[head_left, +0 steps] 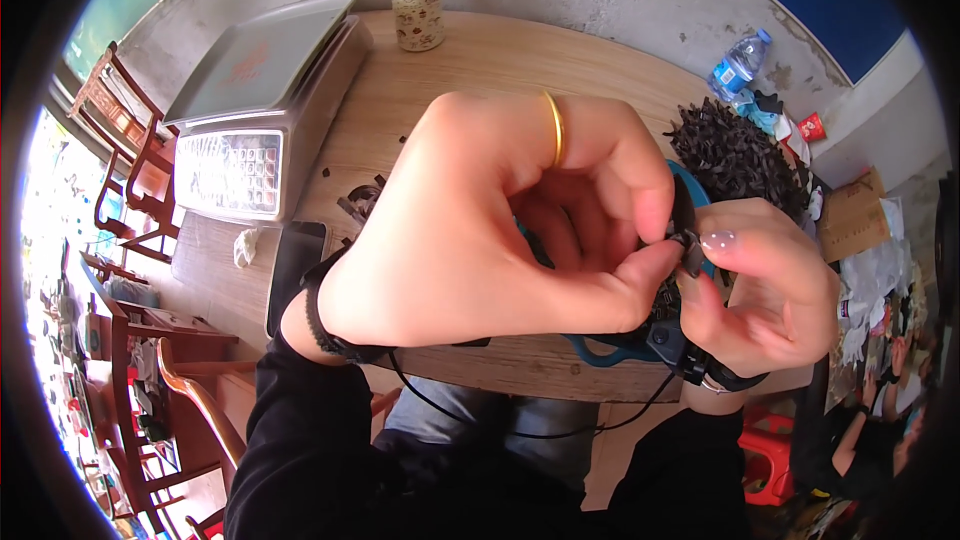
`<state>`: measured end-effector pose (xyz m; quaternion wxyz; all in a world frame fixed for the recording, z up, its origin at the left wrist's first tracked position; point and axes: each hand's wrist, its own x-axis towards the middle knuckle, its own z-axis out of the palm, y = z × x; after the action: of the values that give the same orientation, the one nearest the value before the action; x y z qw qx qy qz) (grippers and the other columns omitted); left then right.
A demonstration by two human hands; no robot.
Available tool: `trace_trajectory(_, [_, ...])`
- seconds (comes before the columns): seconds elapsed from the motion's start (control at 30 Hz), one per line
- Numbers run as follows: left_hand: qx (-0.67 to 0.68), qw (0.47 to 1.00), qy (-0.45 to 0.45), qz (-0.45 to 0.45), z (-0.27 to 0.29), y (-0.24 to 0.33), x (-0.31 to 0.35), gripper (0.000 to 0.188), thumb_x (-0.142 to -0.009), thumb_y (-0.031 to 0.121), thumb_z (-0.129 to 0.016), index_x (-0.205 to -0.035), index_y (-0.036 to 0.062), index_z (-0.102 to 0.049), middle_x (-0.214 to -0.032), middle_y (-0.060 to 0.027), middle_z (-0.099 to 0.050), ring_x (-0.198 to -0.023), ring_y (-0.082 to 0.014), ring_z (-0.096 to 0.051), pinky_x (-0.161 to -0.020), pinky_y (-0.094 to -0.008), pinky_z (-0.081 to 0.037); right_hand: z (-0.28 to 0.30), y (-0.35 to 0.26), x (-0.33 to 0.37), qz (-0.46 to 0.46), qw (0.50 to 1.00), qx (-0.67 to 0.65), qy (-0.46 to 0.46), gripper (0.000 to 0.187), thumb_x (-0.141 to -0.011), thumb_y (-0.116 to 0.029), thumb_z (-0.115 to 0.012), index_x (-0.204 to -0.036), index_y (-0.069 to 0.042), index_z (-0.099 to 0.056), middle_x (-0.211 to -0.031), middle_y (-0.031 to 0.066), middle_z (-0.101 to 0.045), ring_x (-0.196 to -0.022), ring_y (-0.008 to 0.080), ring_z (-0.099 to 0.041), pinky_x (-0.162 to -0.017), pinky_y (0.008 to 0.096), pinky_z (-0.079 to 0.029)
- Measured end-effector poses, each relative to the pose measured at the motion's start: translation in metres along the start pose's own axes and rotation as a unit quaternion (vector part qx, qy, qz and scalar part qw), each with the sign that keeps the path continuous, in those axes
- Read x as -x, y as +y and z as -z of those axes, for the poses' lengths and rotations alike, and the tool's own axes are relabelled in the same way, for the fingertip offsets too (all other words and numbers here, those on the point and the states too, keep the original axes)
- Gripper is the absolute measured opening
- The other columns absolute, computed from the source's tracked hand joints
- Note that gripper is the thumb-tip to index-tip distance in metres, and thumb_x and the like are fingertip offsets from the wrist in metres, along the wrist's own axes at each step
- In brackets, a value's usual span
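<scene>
Head view: left hand [480, 230] and right hand [765, 285] both pinch a small black clip [688, 238], long axis upright.

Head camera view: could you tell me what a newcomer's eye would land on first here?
First, the two hands close to the lens: the left hand, wearing a gold ring, and the right hand pinch a small black part between them. Behind, a weighing scale sits at the table's left, and a heap of black pieces lies on the right.

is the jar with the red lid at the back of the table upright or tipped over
Upright. The jar stands on its base on the wooden table, its red lid on top, beside the weighing scale.
</scene>
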<state>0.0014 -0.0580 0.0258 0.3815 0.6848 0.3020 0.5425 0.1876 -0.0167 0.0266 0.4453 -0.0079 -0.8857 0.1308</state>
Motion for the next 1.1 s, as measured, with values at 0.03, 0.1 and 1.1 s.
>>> trace_trajectory(0.03, [0.001,1.000,0.001,0.000,0.000,0.001,0.000,0.017,-0.062,-0.010,-0.068,-0.070,-0.0015,-0.055,-0.064,-0.0058,-0.058,-0.053,-0.0073,-0.057,-0.046,-0.0162,-0.045,0.002,-0.001,-0.001,-0.004,1.000,0.013,-0.025,0.031,-0.065,0.010,-0.060,-0.094,0.006,-0.050,-0.074,0.0186,-0.058,-0.062,0.0235,-0.057,-0.056,0.0306,-0.046])
trace_trajectory(0.1, [-0.072,0.997,-0.005,-0.005,0.003,0.003,0.002,0.016,-0.063,-0.009,-0.068,-0.072,-0.0012,-0.057,-0.066,-0.0046,-0.058,-0.056,-0.0057,-0.056,-0.046,-0.0160,-0.044,0.000,0.002,0.000,0.009,0.999,0.026,-0.018,0.031,-0.065,0.010,-0.060,-0.095,0.006,-0.051,-0.075,0.0190,-0.058,-0.063,0.0237,-0.058,-0.057,0.0307,-0.046])
trace_trajectory(1.1, [-0.188,0.949,-0.029,-0.252,0.005,-0.011,-0.012,0.016,-0.062,-0.004,-0.069,-0.074,-0.0023,-0.058,-0.066,-0.0098,-0.059,-0.059,-0.0192,-0.057,-0.053,-0.0256,-0.044,0.006,-0.008,0.008,-0.121,0.991,-0.049,0.029,0.016,-0.075,0.010,-0.057,-0.090,0.010,-0.053,-0.085,0.0189,-0.058,-0.068,0.0157,-0.056,-0.063,0.0252,-0.046])
